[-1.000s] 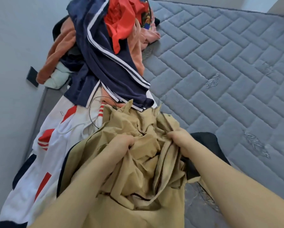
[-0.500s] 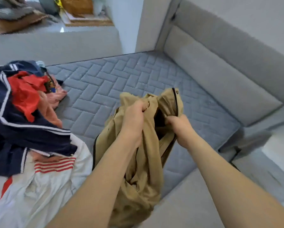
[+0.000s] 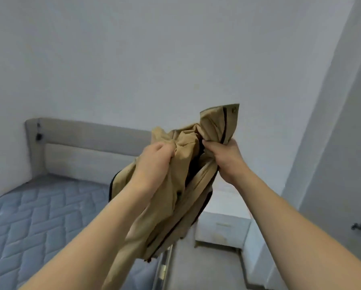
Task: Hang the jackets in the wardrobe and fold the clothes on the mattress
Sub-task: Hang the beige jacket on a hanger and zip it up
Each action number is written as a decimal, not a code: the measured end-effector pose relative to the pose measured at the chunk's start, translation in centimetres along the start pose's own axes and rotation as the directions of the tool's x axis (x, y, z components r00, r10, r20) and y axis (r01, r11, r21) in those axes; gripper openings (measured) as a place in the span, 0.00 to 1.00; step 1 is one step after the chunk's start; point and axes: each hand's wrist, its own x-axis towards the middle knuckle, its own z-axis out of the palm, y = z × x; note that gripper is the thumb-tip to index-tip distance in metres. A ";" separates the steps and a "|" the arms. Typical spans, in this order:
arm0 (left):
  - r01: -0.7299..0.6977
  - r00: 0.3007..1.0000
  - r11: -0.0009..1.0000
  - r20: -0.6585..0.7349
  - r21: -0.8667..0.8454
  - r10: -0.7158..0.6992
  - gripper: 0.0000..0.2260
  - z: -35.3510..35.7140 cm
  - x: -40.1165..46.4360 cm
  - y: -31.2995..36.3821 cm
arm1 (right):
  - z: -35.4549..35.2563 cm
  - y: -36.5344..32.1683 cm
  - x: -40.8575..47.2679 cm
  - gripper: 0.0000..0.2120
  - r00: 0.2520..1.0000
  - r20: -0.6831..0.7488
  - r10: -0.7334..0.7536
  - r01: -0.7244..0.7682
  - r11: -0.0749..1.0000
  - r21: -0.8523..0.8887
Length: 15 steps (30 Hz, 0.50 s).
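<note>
Tan jacket (image 3: 196, 185) bunched btwn both hands (image 3: 192, 158)

I see both forearms bare and stretched forward and upward from the bottom of the view, converging toward the middle. My left hand (image 3: 154, 164) is raised with its back toward the camera, the wrist bent slightly and the fingers curled in tight, bunching a fold of the tan jacket (image 3: 175, 195) in its grasp. My right hand (image 3: 227, 159) sits a little higher and to the right, near the left but apart from it, its fingers wrapped round another gathered part near the collar, thumb side toward the left hand. Both elbows lie outside the view, and both wrists are held roughly level with each other
</note>
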 end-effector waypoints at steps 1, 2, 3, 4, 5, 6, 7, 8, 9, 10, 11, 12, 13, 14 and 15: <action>0.010 0.997 1.000 0.072 -0.027 -0.008 0.12 1.4 1.3 0.0 | -2.0 -0.8 1.1 0.06 0.999 -0.017 -0.028 0.029 0.999 0.017; 0.019 0.989 1.000 0.148 -0.014 -0.017 0.13 2.9 2.6 -0.5 | -3.9 -1.5 2.1 0.05 0.998 -0.037 -0.053 0.054 0.998 0.033; 0.033 0.973 0.998 0.226 0.047 -0.043 0.14 4.2 3.8 -1.2 | -5.6 -2.0 3.0 0.05 0.996 -0.060 -0.073 0.076 0.996 0.045; 0.040 0.948 0.992 0.311 0.116 -0.075 0.16 5.6 5.0 -1.8 | -7.3 -2.4 4.0 0.07 0.992 -0.082 -0.091 0.095 0.994 0.050; 0.038 0.911 0.982 0.399 0.183 -0.109 0.17 7.2 6.3 -2.5 | -8.9 -2.8 5.0 0.09 0.989 -0.098 -0.107 0.113 0.992 0.055; 0.029 0.863 0.970 0.483 0.243 -0.147 0.18 8.9 7.5 -3.2 | -10.5 -3.1 6.0 0.10 0.987 -0.110 -0.120 0.128 0.990 0.066; 0.004 0.808 0.949 0.558 0.315 -0.188 0.16 10.9 8.8 -3.8 | -12.1 -3.3 7.0 0.11 0.983 -0.131 -0.125 0.136 0.987 0.082; -0.046 0.754 0.922 0.619 0.384 -0.221 0.15 12.9 10.0 -4.4 | -13.7 -3.3 8.0 0.10 0.979 -0.165 -0.121 0.139 0.985 0.099; -0.105 0.706 0.892 0.664 0.439 -0.244 0.16 14.9 11.2 -5.0 | -15.2 -3.2 9.1 0.09 0.971 -0.209 -0.113 0.139 0.983 0.116; -0.130 0.669 0.878 0.695 0.460 -0.265 0.16 17.0 12.5 -5.5 | -16.6 -2.9 10.1 0.09 0.963 -0.248 -0.109 0.143 0.982 0.124; -0.121 0.644 0.887 0.715 0.446 -0.272 0.14 19.2 13.8 -6.0 | -18.0 -2.5 11.0 0.10 0.955 -0.273 -0.114 0.149 0.982 0.113; -0.103 0.634 0.906 0.729 0.411 -0.258 0.12 21.4 15.1 -6.5 | -19.5 -2.0 11.9 0.10 0.951 -0.284 -0.124 0.153 0.985 0.083; -0.083 0.632 0.928 0.740 0.362 -0.232 0.13 23.6 16.4 -6.9 | -20.8 -1.4 12.6 0.10 0.950 -0.285 -0.131 0.149 0.988 0.040; -0.058 0.626 0.952 0.754 0.301 -0.200 0.18 25.9 17.7 -7.2 | -22.2 -0.8 13.2 0.09 0.948 -0.289 -0.134 0.138 0.990 -0.006; -0.032 0.615 0.971 0.771 0.235 -0.166 0.26 28.4 19.0 -7.5 | -23.6 -0.3 13.7 0.09 0.944 -0.306 -0.126 0.118 0.992 -0.047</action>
